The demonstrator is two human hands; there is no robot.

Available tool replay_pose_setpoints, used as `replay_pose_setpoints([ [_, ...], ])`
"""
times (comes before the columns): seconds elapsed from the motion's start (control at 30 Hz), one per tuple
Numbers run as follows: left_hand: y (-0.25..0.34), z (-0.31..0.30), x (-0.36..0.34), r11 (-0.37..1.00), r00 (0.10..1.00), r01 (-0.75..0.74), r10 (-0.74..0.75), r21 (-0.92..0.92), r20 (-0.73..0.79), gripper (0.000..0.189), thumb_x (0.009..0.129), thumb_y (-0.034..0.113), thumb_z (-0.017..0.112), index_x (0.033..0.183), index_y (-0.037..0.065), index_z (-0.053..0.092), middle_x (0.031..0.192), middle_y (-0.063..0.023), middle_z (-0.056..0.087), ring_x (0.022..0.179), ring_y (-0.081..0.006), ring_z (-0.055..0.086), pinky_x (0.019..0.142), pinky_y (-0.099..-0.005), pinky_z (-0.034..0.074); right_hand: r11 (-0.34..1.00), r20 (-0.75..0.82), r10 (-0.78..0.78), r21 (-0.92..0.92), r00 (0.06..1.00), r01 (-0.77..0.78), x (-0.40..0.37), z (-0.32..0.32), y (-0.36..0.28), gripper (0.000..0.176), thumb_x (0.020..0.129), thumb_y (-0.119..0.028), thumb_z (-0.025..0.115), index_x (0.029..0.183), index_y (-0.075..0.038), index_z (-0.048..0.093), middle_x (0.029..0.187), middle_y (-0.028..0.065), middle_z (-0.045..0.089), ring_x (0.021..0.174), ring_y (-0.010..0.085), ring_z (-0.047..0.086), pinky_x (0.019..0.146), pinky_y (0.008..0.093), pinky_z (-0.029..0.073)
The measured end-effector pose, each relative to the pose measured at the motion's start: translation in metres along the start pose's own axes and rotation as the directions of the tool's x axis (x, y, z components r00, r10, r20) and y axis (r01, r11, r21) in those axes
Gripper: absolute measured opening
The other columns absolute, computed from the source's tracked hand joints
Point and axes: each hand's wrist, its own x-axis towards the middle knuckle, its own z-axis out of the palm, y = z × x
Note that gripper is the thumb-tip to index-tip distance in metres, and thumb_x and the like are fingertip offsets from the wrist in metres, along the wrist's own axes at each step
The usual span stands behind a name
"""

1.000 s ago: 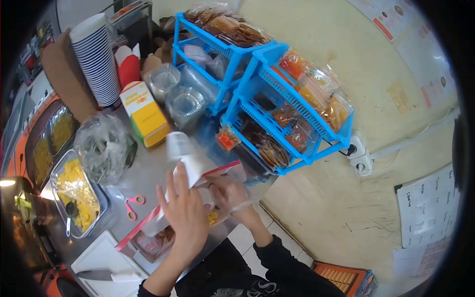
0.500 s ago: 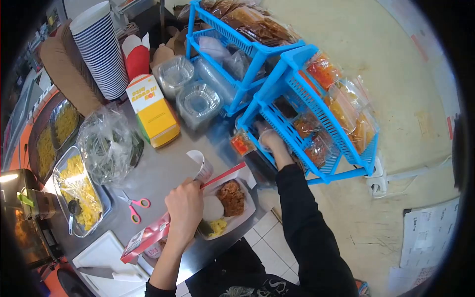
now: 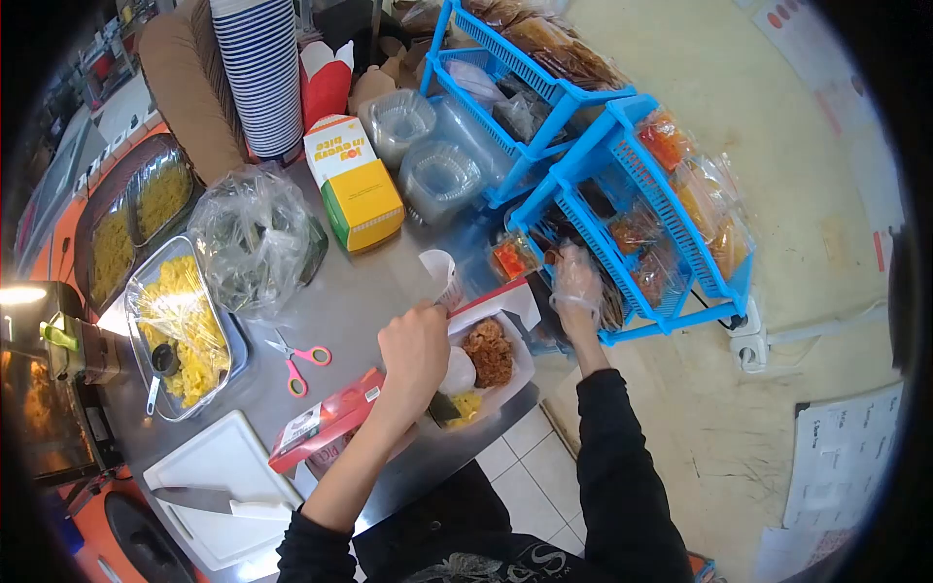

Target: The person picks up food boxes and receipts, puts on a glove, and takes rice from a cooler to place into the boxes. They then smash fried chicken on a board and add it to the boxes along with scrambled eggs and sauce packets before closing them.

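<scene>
My left hand (image 3: 415,358) is bare and closed at the red edge of an open takeaway box (image 3: 523,377); its fingertips are hidden. Inside the box are a piece of fried chicken (image 3: 487,354), a white mound of what looks like rice (image 3: 459,373) and some yellow food (image 3: 465,408). The red printed lid (image 3: 330,416) spreads out to the left beneath my left forearm. My right hand (image 3: 578,280), in a clear plastic glove, is at the front of the lower blue rack (image 3: 622,255), fingers drawn together; what they hold is not discernible. A small bag of red-orange food (image 3: 512,256) lies beside it.
Pink-handled scissors (image 3: 301,361) lie on the steel counter near a tray of yellow food (image 3: 185,321). A knife (image 3: 219,502) rests on the white cutting board (image 3: 216,457). A yellow-white carton (image 3: 355,185), clear containers (image 3: 439,177) and stacked cups (image 3: 258,83) stand behind.
My gloved right hand has drawn back from deep inside the blue rack towards its front edge. The left hand stays at the box. The whole view has shifted.
</scene>
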Motion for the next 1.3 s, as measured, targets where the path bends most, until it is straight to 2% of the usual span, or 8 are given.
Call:
replay_pose_setpoints([
  [0.23,0.001,-0.001,-0.008,0.997,0.995,-0.073,0.072,-0.020,-0.063,0.010,0.080,0.016,0.062,0.079,0.007,0.068,0.080,-0.0113,0.064,0.071,-0.0334,0.066,0.059,-0.0441,0.052,0.984,-0.106,-0.024,-0.178,0.994,0.005,0.011,0.019,0.006,0.020,0.081,-0.011,0.054,0.099,-0.004,0.059,0.090,0.0171,0.060,0.079,0.0341,0.061,0.069,0.0454,0.049],
  [0.63,-0.002,-0.002,-0.003,0.997,0.997,-0.059,0.057,-0.044,-0.050,0.015,0.080,0.021,0.064,0.079,0.006,0.068,0.081,-0.0125,0.065,0.072,-0.0346,0.064,0.061,-0.0447,0.051,0.966,-0.456,0.040,0.244,0.889,0.082,-0.021,-0.017,-0.012,0.013,0.075,-0.011,0.064,0.082,-0.003,0.058,0.081,0.0142,0.058,0.075,0.0347,0.058,0.069,0.0414,0.048],
  [0.73,-0.004,-0.005,0.000,0.997,0.998,-0.052,0.049,-0.061,-0.041,0.015,0.079,0.021,0.064,0.081,0.006,0.068,0.081,-0.0126,0.065,0.073,-0.0346,0.064,0.061,-0.0449,0.051,0.664,-0.012,0.534,0.624,0.846,-0.411,-0.076,-0.062,-0.019,0.016,0.074,0.000,0.063,0.081,-0.006,0.050,0.077,0.0099,0.058,0.066,0.0202,0.057,0.063,0.0317,0.048],
  [0.87,-0.011,-0.001,0.004,0.996,0.998,-0.061,0.063,-0.061,0.025,0.016,0.080,0.022,0.065,0.085,0.007,0.069,0.086,-0.0132,0.065,0.074,-0.0347,0.064,0.063,-0.0446,0.051,0.287,0.524,0.252,0.762,0.813,-0.580,-0.165,-0.070,-0.053,0.030,0.071,-0.003,0.072,0.093,-0.006,0.052,0.079,0.0051,0.055,0.068,0.0162,0.056,0.065,0.0280,0.050],
  [0.93,-0.009,-0.002,0.003,0.995,0.998,-0.046,0.049,-0.083,0.035,0.019,0.080,0.022,0.065,0.091,0.006,0.068,0.089,-0.0143,0.065,0.076,-0.0354,0.064,0.065,-0.0445,0.051,0.435,0.459,0.125,0.772,0.880,-0.465,-0.192,-0.021,-0.068,0.038,0.070,-0.005,0.074,0.102,-0.008,0.053,0.087,0.0065,0.058,0.079,0.0171,0.059,0.072,0.0280,0.049],
  [1.07,0.001,-0.057,-0.020,0.977,0.996,-0.087,0.092,-0.193,0.014,0.036,0.078,0.023,0.067,0.108,0.003,0.062,0.104,-0.0175,0.063,0.091,-0.0366,0.062,0.078,-0.0421,0.050,0.260,0.547,0.204,0.769,0.812,-0.584,-0.158,-0.031,-0.131,0.042,0.069,-0.007,0.075,0.106,-0.010,0.055,0.097,0.0100,0.059,0.094,0.0221,0.058,0.080,0.0304,0.047],
  [1.23,-0.032,-0.154,-0.081,0.765,0.987,-0.155,0.149,-0.626,-0.062,0.047,0.076,0.008,0.066,0.121,0.000,0.055,0.120,-0.0171,0.057,0.112,-0.0283,0.055,0.096,-0.0337,0.040,0.967,0.074,0.025,0.251,0.997,-0.043,-0.148,-0.064,-0.158,0.040,0.074,-0.007,0.074,0.109,-0.003,0.055,0.102,0.0107,0.053,0.092,0.0196,0.055,0.078,0.0287,0.047],
  [1.3,-0.045,-0.160,-0.117,0.736,0.987,-0.145,0.151,-0.661,-0.048,0.058,0.075,0.003,0.064,0.130,0.002,0.044,0.124,-0.0171,0.052,0.116,-0.0263,0.051,0.097,-0.0342,0.039,0.885,-0.113,0.087,0.465,0.990,-0.025,-0.166,-0.075,-0.158,0.036,0.078,-0.015,0.072,0.107,-0.002,0.056,0.099,0.0097,0.055,0.087,0.0180,0.055,0.074,0.0279,0.048],
])
